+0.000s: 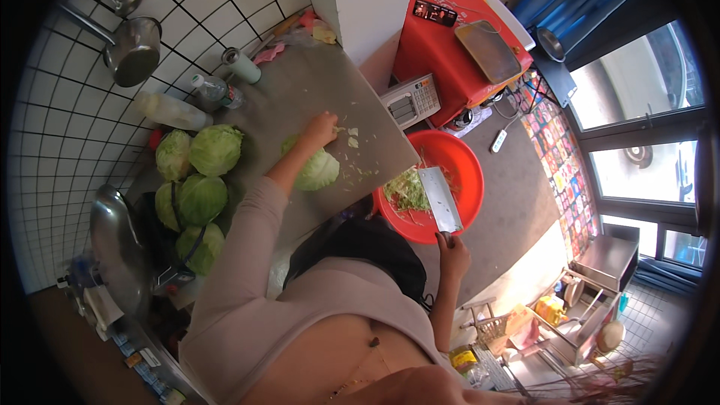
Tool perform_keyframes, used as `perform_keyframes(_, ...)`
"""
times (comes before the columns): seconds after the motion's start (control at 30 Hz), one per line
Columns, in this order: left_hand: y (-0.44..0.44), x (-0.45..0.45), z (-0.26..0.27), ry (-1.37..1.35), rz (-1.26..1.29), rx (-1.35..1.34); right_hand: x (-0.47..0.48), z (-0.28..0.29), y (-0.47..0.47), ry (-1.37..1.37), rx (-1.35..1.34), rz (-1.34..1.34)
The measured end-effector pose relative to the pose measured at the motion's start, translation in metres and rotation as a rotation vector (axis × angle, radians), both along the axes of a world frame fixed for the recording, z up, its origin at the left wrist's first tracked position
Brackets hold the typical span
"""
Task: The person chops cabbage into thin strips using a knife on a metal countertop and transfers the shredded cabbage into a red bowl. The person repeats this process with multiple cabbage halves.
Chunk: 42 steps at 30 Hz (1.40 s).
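My left hand (322,129) is at the counter (287,90), its fingers bunched beside small cabbage scraps (352,136); whether it pinches a scrap I cannot tell. Under that forearm lies a cut green cabbage (318,171). My right hand (453,256) grips the handle of a cleaver (440,197), whose broad blade is over a red plastic basin (473,171). Shredded cabbage (406,190) fills the left part of the basin, beside the counter's corner.
Several whole cabbages (203,199) are at the left, near a plastic water bottle (216,91) and a pale tumbler (242,65). A digital scale (412,102) stands past the counter's right edge. A metal tray (488,52) and a phone (435,12) lie on a red-covered table (430,48).
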<state>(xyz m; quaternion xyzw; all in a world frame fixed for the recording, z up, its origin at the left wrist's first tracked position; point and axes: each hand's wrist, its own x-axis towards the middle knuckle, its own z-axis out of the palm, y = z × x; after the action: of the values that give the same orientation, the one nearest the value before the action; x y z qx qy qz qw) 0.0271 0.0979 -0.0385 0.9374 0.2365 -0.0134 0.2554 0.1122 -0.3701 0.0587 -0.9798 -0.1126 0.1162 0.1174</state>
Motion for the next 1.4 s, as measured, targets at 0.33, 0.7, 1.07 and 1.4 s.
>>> perform_keyframes(0.33, -0.066, 0.024, 0.003, -0.114, -0.011, 0.066, 0.007, -0.001, -0.004, 0.028, 0.018, -0.005)
perform_keyframes(0.7, -0.200, 0.104, -0.012, -0.311, -0.351, -0.306, 0.000, -0.006, -0.029, -0.007, 0.012, -0.149)
perform_keyframes(1.07, -0.155, 0.073, -0.019, -0.302, -0.053, 0.040, -0.006, 0.001, -0.046, -0.020, 0.051, -0.255)
perform_keyframes(1.4, -0.227, 0.080, -0.001, -0.504, -0.454, -0.303, 0.005, -0.012, -0.044, 0.023, 0.198, -0.268)
